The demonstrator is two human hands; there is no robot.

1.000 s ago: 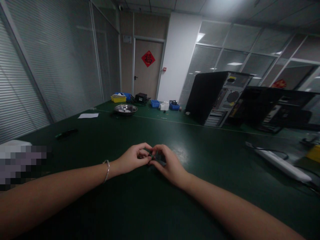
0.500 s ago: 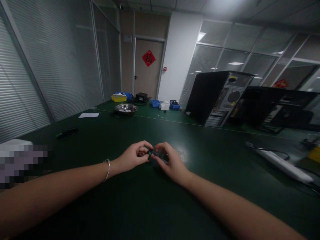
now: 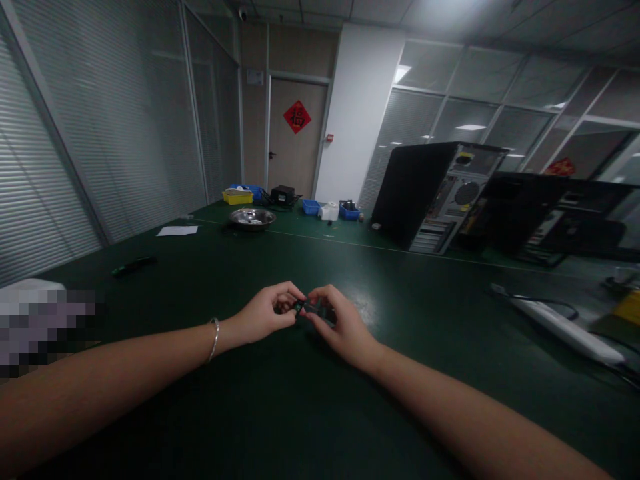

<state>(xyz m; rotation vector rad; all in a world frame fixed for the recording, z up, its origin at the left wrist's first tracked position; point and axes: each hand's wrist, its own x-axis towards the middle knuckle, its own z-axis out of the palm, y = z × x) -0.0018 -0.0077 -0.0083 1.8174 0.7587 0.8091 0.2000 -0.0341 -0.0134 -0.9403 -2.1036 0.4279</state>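
- We take this for an office-cum-workshop.
- At ten o'clock we see a glass partition (image 3: 125,120) with blinds; near twelve, a door (image 3: 286,157) with a red paper diamond (image 3: 297,117).
- Between two and three o'clock we see a computer tower (image 3: 413,193); past three, a power strip (image 3: 565,327).
- Near twelve we also see a small blue tray (image 3: 311,208) on the green tabletop (image 3: 280,400).

A small dark-green part (image 3: 299,307) sits pinched in the left hand (image 3: 269,312).
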